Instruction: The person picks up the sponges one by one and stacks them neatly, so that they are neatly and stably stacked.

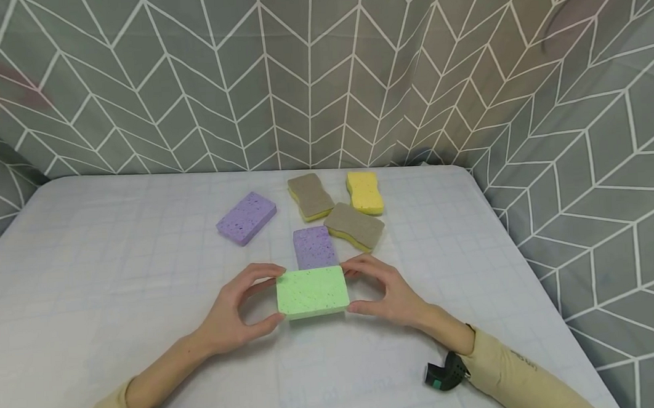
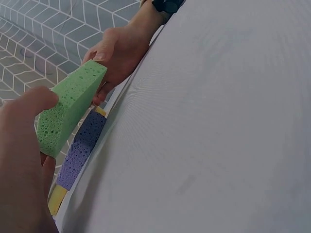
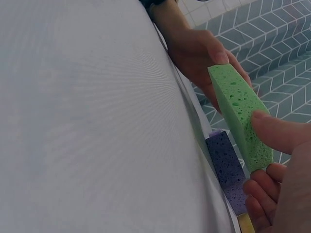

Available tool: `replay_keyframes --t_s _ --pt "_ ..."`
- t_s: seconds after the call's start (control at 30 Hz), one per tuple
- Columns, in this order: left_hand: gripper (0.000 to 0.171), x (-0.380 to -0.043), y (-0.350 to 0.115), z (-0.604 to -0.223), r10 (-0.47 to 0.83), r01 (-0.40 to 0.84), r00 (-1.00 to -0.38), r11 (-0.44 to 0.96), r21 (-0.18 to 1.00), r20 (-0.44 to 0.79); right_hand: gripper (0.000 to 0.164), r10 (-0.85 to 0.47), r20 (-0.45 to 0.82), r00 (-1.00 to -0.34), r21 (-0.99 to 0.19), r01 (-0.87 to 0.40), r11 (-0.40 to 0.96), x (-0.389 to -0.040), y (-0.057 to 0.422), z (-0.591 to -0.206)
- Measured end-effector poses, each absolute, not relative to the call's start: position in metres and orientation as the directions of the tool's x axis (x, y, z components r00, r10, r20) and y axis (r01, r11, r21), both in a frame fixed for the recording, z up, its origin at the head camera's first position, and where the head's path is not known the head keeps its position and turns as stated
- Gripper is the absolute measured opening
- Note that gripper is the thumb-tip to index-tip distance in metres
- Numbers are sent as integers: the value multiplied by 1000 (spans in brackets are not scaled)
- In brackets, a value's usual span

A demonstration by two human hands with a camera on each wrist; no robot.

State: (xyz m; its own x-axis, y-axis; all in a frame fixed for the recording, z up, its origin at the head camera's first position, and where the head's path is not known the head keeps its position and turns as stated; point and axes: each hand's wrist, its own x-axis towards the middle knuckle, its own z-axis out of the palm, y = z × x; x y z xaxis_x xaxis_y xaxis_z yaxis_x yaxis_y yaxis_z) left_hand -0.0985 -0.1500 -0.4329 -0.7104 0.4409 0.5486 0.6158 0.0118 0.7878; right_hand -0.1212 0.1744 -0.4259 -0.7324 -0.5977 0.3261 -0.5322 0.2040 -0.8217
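A green sponge (image 1: pixel 312 292), probably light, squeezable and hardly slippery, hangs above the white table (image 1: pixel 113 252), the left hand (image 1: pixel 230 317) and the right hand (image 1: pixel 395 299) each pinching one short end, likely the surest place to hold; a purple sponge (image 1: pixel 314 248) lies just beyond.

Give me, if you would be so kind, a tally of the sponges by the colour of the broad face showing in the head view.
Green sponge: 1
Purple sponges: 2
Grey-brown sponges, yellow beneath: 2
Yellow sponge: 1
Total: 6
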Motion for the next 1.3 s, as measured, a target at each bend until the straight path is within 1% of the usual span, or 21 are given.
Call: replay_keyframes --t_s 0.2,0.4,0.6,0.83,1.0,1.2,1.3 --pt "72 -99 -149 -434 434 602 -725 24 798 534 64 -603 333 -725 -819 -539 196 -122 175 -425" --pt "70 -99 -149 -434 451 538 -769 75 839 453 63 -612 365 -701 -807 -566 167 -123 175 -426" --pt "68 -99 -151 -435 457 530 -775 97 842 436 63 -628 381 -679 -798 -584 147 -125 175 -428" --pt "64 -97 -154 -433 479 520 -787 175 836 389 60 -650 323 -687 -813 -554 182 -123 176 -427" --pt "64 -96 -155 -433 496 524 -781 190 830 379 57 -674 305 -673 -809 -557 190 -123 176 -426" --pt "64 -95 -156 -432 512 506 -798 281 816 318 58 -694 291 -658 -791 -574 213 -123 176 -426" --pt "64 -95 -156 -431 525 516 -793 309 799 309 57 -706 278 -652 -781 -581 229 -123 176 -426"
